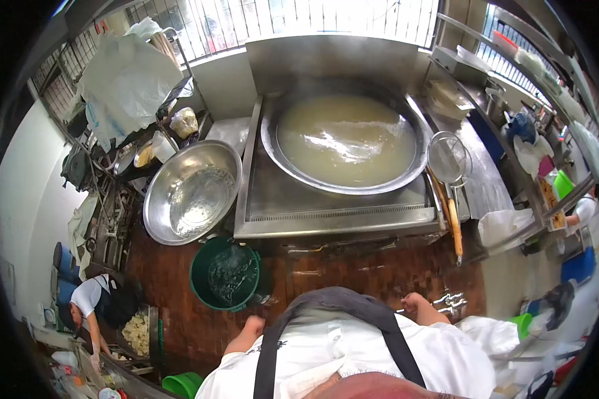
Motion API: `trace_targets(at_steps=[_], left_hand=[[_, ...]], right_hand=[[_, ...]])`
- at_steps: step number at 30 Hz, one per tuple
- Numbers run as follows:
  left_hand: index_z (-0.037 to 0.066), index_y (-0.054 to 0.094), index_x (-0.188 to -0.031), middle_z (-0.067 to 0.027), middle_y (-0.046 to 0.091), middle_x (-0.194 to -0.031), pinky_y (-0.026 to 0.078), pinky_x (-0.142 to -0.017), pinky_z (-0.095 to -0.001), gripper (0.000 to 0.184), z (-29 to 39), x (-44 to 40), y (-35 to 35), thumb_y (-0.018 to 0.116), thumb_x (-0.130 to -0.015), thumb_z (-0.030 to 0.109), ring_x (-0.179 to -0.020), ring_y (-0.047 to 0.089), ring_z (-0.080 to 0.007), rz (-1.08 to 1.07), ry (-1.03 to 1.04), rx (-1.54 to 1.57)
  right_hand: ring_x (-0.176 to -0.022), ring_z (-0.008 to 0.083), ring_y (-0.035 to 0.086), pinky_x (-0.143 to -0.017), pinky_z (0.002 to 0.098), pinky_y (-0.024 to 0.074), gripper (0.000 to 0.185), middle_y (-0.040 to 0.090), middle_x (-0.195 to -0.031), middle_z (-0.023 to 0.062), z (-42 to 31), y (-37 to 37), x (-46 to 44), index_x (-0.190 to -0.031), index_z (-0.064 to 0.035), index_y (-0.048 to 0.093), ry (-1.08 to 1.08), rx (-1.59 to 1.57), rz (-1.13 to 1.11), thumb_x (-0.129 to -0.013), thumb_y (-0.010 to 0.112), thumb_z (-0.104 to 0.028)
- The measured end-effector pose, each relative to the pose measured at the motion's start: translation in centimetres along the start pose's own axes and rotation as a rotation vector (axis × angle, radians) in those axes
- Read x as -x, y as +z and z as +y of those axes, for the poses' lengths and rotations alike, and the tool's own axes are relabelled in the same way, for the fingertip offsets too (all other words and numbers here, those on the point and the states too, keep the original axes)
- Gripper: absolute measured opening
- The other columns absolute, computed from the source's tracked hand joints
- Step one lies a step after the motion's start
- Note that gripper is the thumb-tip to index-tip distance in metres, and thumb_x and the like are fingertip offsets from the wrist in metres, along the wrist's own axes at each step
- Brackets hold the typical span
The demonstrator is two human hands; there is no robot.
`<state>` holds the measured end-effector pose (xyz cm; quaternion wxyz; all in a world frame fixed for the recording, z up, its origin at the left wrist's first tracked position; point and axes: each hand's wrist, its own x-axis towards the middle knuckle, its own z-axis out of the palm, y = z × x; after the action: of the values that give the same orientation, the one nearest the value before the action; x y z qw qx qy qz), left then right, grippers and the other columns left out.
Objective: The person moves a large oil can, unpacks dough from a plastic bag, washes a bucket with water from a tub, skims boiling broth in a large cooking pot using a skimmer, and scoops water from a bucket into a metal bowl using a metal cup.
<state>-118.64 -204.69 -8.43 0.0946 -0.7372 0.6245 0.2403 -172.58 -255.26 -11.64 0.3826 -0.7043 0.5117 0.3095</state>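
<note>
My left hand (253,325) is low beside my body, nearest to a dark green bucket (199,292) with water in it; its fingers are mostly hidden. On the other side, my right hand (414,302) hangs over the wet floor, fingers curled in, with nothing visible in it. Ahead of me a very large wok (306,183) full of cloudy yellowish liquid (359,159) is set in a steel stove (339,211). To its left a wide steel basin (156,206) is tilted above the bucket. Wire strainers (449,157) with wooden handles rest at the stove's right edge.
At the lower left a co-worker (93,299) bends beside a crate of pale pieces (137,334). Another person's arm (579,214) shows at far right, by crowded shelves (532,139). Plastic bags (126,80) hang at the left. The brown floor (306,272) looks wet.
</note>
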Motion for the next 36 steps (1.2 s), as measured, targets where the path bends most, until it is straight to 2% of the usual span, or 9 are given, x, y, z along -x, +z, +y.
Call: trace_targets(at_steps=[3,7,14,17,20,26,32,34,36], left_hand=[[0.002,0.072,-0.091,-0.0178,0.071,-0.089,0.055,-0.071,-0.0414,0.018,2.2,5.6,1.9,0.066,-0.08,0.015,-0.08,0.069,-0.0319,-0.145,-0.623,0.703],[0.003,0.072,-0.088,-0.0187,0.071,-0.091,0.055,-0.072,-0.0425,0.017,3.9,8.4,2.3,0.064,-0.081,0.016,-0.081,0.069,-0.0335,-0.162,-0.761,0.742],[0.005,0.073,-0.084,-0.0202,0.071,-0.094,0.054,-0.072,-0.0445,0.018,0.7,1.2,-1.7,0.061,-0.082,0.019,-0.082,0.069,-0.0361,0.073,-0.428,0.435],[0.009,0.059,-0.088,-0.0042,0.055,-0.068,0.038,-0.04,-0.0327,0.01,2.0,-5.3,-8.9,0.062,-0.092,0.018,-0.051,0.051,-0.0151,0.331,-0.484,1.587],[0.006,0.054,-0.131,-0.0095,0.068,-0.104,0.053,-0.062,-0.0306,0.044,4.9,-7.8,-19.0,0.068,-0.092,0.021,-0.078,0.066,-0.0168,0.317,-0.419,1.684],[0.001,0.054,-0.131,-0.0108,0.068,-0.114,0.054,-0.079,-0.0304,0.047,10.2,-7.4,-30.0,0.068,-0.092,0.024,-0.09,0.066,-0.0172,0.449,-0.018,1.361],[0.001,0.06,-0.124,-0.0131,0.07,-0.101,0.055,-0.075,-0.0331,0.046,6.7,-10.2,-16.9,0.071,-0.088,0.027,-0.084,0.067,-0.0185,0.213,-0.52,1.148],[0.001,0.067,-0.107,-0.0133,0.069,-0.083,0.055,-0.062,-0.0365,0.032,5.8,-5.5,-12.2,0.067,-0.088,0.027,-0.07,0.067,-0.0224,-0.047,-0.296,0.774],[0.001,0.066,-0.103,-0.0129,0.068,-0.081,0.054,-0.061,-0.0371,0.03,6.9,-1.7,-7.9,0.066,-0.088,0.028,-0.069,0.066,-0.023,-0.123,-0.383,0.712]], right_hand=[[-0.083,0.0238,0.069,-0.078,0.0399,0.054,0.031,0.074,-0.092,0.0105,-1.7,-0.5,3.3,-0.101,-0.0099,0.075,0.17,-0.289,0.014,-0.091,0.066,-0.038],[-0.076,0.0242,0.068,-0.075,0.0409,0.0542,0.034,0.074,-0.09,0.0097,4.2,2.0,-7.3,-0.094,-0.0077,0.075,-0.181,-0.05,0.008,-0.09,0.065,-0.04],[-0.09,0.0326,0.069,-0.081,0.0427,0.0536,0.039,0.072,-0.098,0.016,-8.5,-3.7,-2.5,-0.112,-0.0051,0.069,-0.161,-0.336,0.158,-0.089,0.067,-0.036],[-0.105,0.0351,0.065,-0.088,0.0433,0.0513,0.041,0.069,-0.109,0.0186,-17.8,-8.8,6.7,-0.113,-0.0028,0.066,-0.334,-0.025,0.369,-0.088,0.069,-0.035],[-0.102,0.0362,0.065,-0.087,0.0432,0.0516,0.039,0.069,-0.106,0.019,-25.0,-11.5,12.4,-0.112,-0.0025,0.065,-0.538,-0.017,0.442,-0.089,0.068,-0.033],[-0.096,0.032,0.067,-0.086,0.0397,0.0523,0.04,0.07,-0.104,0.0177,-34.2,-16.3,22.3,-0.119,-0.0019,0.06,-0.86,-0.109,0.296,-0.093,0.065,-0.031],[-0.092,0.0227,0.068,-0.082,0.0369,0.0543,0.04,0.07,-0.106,0.0123,-22.0,-13.8,4.0,-0.122,-0.0052,0.06,-0.474,-0.904,0.0,-0.096,0.061,-0.036],[-0.11,0.0388,0.062,-0.092,0.0432,0.0494,0.043,0.066,-0.117,0.0204,-10.4,-9.2,-3.4,-0.116,-0.0035,0.067,-0.287,-0.017,0.534,-0.089,0.062,-0.037],[-0.081,0.0303,0.069,-0.072,0.0439,0.0536,0.034,0.072,-0.094,0.0182,0.7,-5.2,-6.0,-0.092,0.0005,0.073,0.094,-0.034,0.149,-0.082,0.073,-0.032]])
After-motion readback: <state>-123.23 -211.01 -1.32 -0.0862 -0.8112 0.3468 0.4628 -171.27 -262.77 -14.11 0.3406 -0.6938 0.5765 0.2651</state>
